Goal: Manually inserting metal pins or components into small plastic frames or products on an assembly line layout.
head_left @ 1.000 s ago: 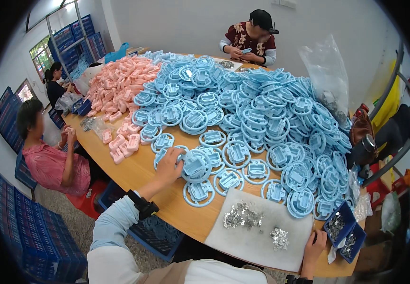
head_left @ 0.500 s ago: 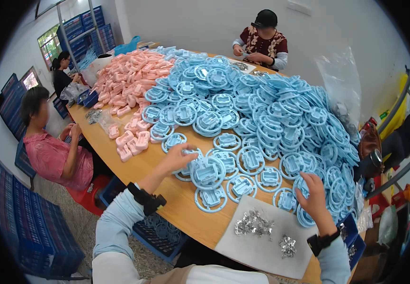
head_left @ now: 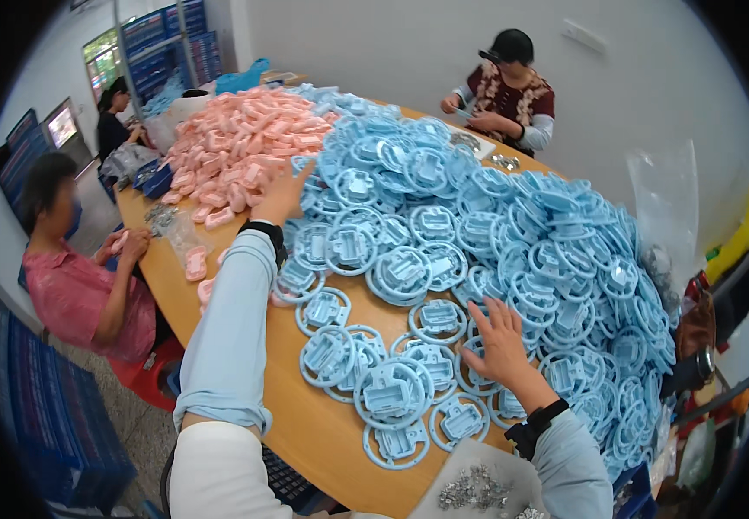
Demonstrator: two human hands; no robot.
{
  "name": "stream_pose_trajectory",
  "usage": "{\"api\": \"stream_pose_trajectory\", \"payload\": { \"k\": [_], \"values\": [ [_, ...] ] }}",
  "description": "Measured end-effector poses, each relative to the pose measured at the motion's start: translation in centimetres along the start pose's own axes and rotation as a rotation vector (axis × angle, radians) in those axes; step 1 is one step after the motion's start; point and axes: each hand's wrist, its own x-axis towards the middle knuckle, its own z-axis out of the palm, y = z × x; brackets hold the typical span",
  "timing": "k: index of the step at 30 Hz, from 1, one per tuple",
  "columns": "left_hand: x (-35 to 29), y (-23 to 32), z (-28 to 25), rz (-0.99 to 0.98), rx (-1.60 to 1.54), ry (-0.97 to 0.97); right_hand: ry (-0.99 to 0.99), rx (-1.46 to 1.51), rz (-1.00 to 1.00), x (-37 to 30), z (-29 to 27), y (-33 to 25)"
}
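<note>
My left hand (head_left: pixel 281 195) is stretched far over the table to the border between the pink and blue heaps. Its fingers are apart at the edge of the blue ring-shaped plastic parts (head_left: pixel 350 249), partly hidden among them. Over the nearer blue parts, my right hand (head_left: pixel 502 348) spreads its fingers, palm down, and holds nothing. In front of it, several blue rings, each with a rectangular socket in the middle, lie singly or stacked; one stacked ring (head_left: pixel 389 394) sits nearest me. Pink plastic parts (head_left: pixel 240 130) are heaped beyond my left hand.
A pale board (head_left: pixel 470 467) with small metal pieces (head_left: pixel 476 490) lies at the near edge. Co-workers sit at the left and far side of the wooden table (head_left: pixel 292 424). Blue crates (head_left: pixel 54 415) stand on the left; a clear bag (head_left: pixel 664 208) is at the right.
My left hand has gone from the near blue rings out to the border of the heaps. My right hand has moved left over the near rings. The view has shifted too.
</note>
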Motion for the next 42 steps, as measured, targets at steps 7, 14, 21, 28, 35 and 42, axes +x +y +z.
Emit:
{"api": "stream_pose_trajectory", "payload": {
  "k": [7,14,21,28,35,42],
  "values": [
    [1.4,1.9,2.5,0.032,0.065,0.022,-0.141,-0.032,0.179,2.1,0.5,-0.8],
    [-3.4,2.7,-3.5,0.343,-0.054,0.293,-0.126,-0.056,0.131,1.9,1.9,0.1],
    [-15.8,12.5,-6.8,0.602,-0.477,0.153,0.014,0.073,0.153,0.8,0.9,-1.4],
    [-16.9,14.7,-8.0,0.959,-0.667,-0.325,0.164,0.161,0.077,-3.5,-2.8,-4.7],
    [-5.4,11.0,-1.8,-0.162,-0.535,-0.091,0.164,0.297,0.172,-9.2,-4.9,-5.6],
    [-1.9,9.7,4.2,-0.502,-0.711,-0.05,0.159,0.361,0.221,-8.9,-3.9,-4.5]
  ]
}}
